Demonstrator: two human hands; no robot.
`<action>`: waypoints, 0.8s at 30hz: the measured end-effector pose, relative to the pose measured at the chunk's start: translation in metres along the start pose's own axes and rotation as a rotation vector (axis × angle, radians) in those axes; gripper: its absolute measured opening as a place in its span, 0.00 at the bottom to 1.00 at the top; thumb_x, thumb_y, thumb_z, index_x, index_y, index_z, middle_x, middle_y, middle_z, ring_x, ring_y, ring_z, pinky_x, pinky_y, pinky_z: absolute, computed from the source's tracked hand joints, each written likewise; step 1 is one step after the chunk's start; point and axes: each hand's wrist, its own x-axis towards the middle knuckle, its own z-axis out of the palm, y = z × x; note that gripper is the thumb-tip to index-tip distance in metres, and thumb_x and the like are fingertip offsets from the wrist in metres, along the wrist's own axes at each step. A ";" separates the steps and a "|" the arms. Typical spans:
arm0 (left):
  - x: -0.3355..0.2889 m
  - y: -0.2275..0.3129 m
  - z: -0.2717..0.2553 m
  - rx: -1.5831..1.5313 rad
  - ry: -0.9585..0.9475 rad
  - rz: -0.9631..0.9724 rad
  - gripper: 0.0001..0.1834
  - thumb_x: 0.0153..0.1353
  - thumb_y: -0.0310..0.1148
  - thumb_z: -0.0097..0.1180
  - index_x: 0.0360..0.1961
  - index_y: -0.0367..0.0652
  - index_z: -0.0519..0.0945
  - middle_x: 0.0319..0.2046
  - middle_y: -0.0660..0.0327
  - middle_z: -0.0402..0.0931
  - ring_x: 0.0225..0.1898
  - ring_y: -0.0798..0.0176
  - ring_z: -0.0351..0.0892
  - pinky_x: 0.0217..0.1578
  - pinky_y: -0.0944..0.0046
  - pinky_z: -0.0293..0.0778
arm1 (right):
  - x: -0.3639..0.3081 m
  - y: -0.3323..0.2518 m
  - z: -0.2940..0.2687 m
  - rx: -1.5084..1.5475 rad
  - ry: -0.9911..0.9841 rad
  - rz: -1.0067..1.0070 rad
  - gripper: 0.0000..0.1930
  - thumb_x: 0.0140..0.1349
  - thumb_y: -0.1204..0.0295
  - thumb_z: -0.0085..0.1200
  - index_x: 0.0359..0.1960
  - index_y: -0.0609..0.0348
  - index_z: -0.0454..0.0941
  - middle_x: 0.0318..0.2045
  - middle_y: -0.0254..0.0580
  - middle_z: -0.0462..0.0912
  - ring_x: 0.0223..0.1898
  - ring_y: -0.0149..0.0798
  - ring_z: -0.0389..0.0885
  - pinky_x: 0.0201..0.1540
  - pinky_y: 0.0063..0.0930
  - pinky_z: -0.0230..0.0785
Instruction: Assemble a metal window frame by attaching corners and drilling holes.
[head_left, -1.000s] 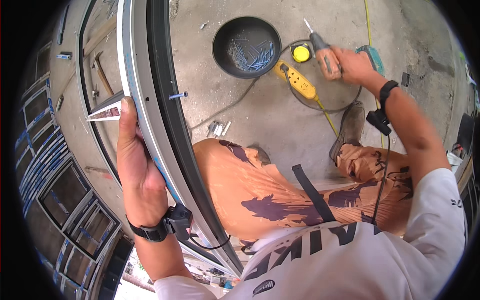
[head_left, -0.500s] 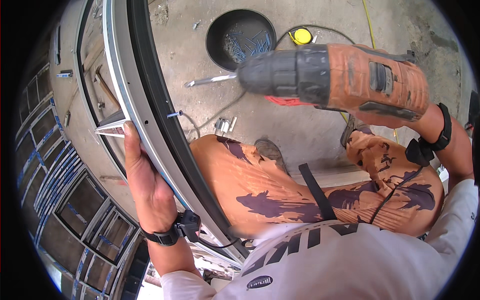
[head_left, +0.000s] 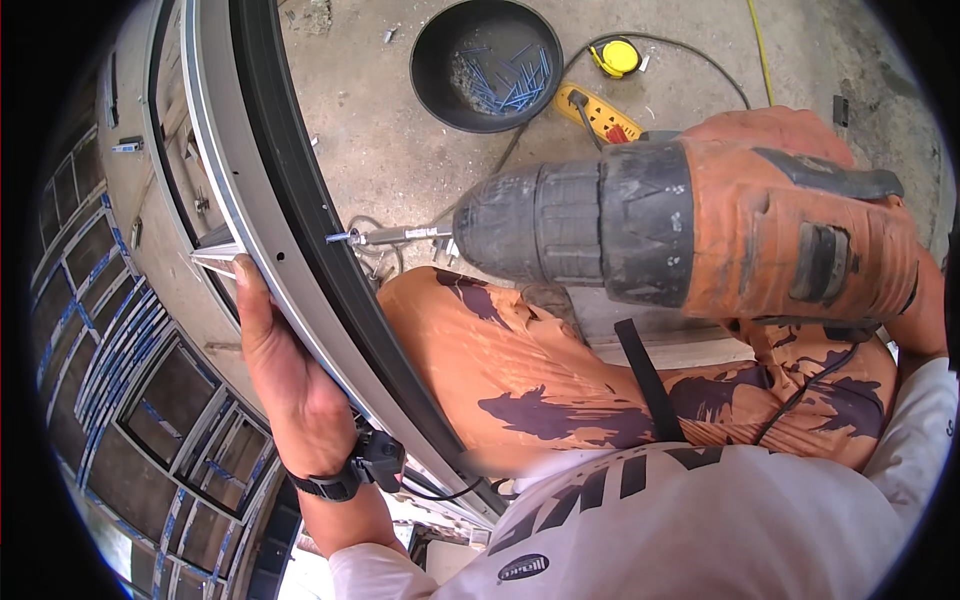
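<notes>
My left hand point(head_left: 290, 375) grips a long grey-and-black metal frame point(head_left: 322, 335). Its thumb presses beside a pale crosspiece point(head_left: 214, 256) that meets the frame; the other fingers are hidden underneath. A blue screw point(head_left: 336, 239) sticks out sideways from the frame's black inner side. In my right hand point(head_left: 925, 300), mostly hidden behind the tool, is an orange-and-black cordless drill point(head_left: 640, 228). Its driver bit point(head_left: 400, 235) points left, with the tip at the screw's head.
On the concrete floor stands a black bowl point(head_left: 425, 75) of blue screws. Near it lie a yellow tape measure point(head_left: 618, 58), a yellow power strip point(head_left: 598, 110) and a dark cable point(head_left: 715, 80). My leg point(head_left: 560, 385) is close beside the frame. More frames point(head_left: 150, 400) lie at left.
The drill has moved down and nearer the frame; its bit, earlier apart from the screw, now meets the screw's head. The power strip has come into view. My left hand keeps its hold.
</notes>
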 end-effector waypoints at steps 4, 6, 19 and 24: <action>-0.001 0.000 0.006 0.010 0.142 0.061 0.23 0.64 0.48 0.56 0.46 0.36 0.78 0.35 0.47 0.81 0.32 0.52 0.83 0.31 0.57 0.84 | 0.007 -0.001 0.002 0.227 -0.018 0.083 0.24 0.59 0.64 0.61 0.55 0.61 0.73 0.49 0.36 0.80 0.48 0.32 0.79 0.53 0.22 0.71; 0.001 -0.001 0.007 0.017 0.141 0.064 0.24 0.64 0.49 0.57 0.46 0.36 0.78 0.35 0.46 0.81 0.32 0.52 0.83 0.30 0.58 0.84 | 0.008 -0.002 0.002 0.332 -0.024 0.127 0.25 0.59 0.64 0.61 0.56 0.62 0.73 0.49 0.36 0.80 0.48 0.31 0.79 0.53 0.21 0.71; 0.001 0.001 0.003 0.008 0.111 0.059 0.24 0.64 0.48 0.57 0.47 0.36 0.78 0.36 0.48 0.80 0.37 0.52 0.82 0.31 0.58 0.84 | 0.025 -0.014 0.012 0.267 0.076 0.411 0.24 0.40 0.70 0.71 0.44 0.56 0.80 0.39 0.38 0.83 0.40 0.36 0.83 0.43 0.23 0.75; 0.001 0.001 0.004 -0.001 0.097 0.047 0.24 0.64 0.48 0.56 0.47 0.36 0.78 0.36 0.49 0.80 0.37 0.52 0.82 0.32 0.58 0.84 | 0.025 -0.014 0.017 0.409 0.095 0.261 0.21 0.50 0.69 0.65 0.46 0.62 0.78 0.38 0.42 0.83 0.37 0.38 0.83 0.40 0.25 0.74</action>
